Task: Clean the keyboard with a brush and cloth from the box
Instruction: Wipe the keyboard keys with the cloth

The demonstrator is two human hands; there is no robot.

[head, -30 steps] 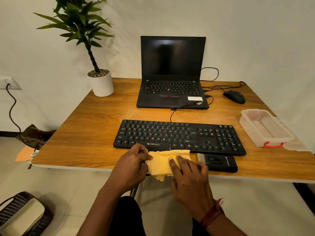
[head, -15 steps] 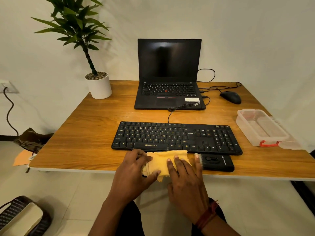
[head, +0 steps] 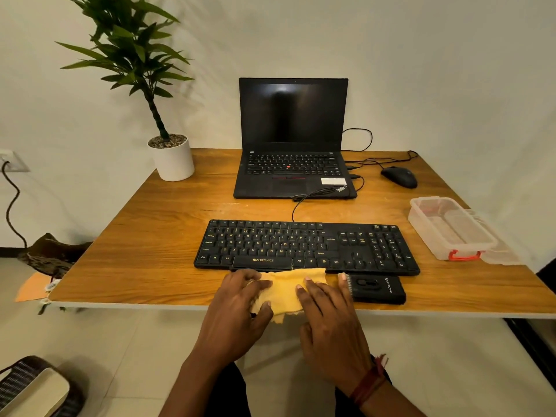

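Left hand (head: 240, 308) curls onto the yellow cloth's (head: 285, 287) left end, thumb pinching it; right hand (head: 331, 320) presses flat, fingers straight | cloth at wooden table's (head: 135, 251) near edge, touching keyboard's (head: 307, 245) front, one corner overhanging | white wall, tiled floor | cloth partly hidden under hands | keyboard and black brush (head: 376, 288) lie left-to-right, bristles toward cloth
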